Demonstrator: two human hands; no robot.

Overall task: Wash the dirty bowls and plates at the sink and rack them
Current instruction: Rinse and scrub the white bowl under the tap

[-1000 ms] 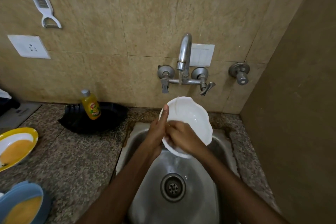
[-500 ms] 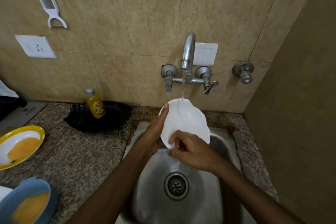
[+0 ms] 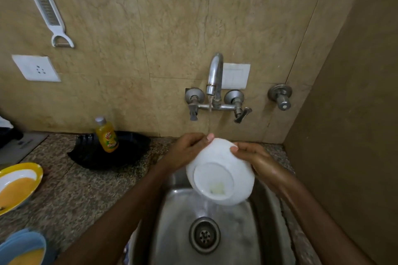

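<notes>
The white bowl (image 3: 219, 180) is held over the sink (image 3: 172, 221), its base turned toward the camera and a pale yellow smear on it; the left hand (image 3: 187, 153) grips the far left rim and the right hand (image 3: 258, 161) grips the right rim; water runs from the tap (image 3: 215, 75) down to the bowl. On the surface (image 3: 75, 189) at the left lie a yellow plate (image 3: 19, 185) and a blue bowl (image 3: 23, 249), both with orange residue; a soap bottle (image 3: 107, 135) stands far behind.
</notes>
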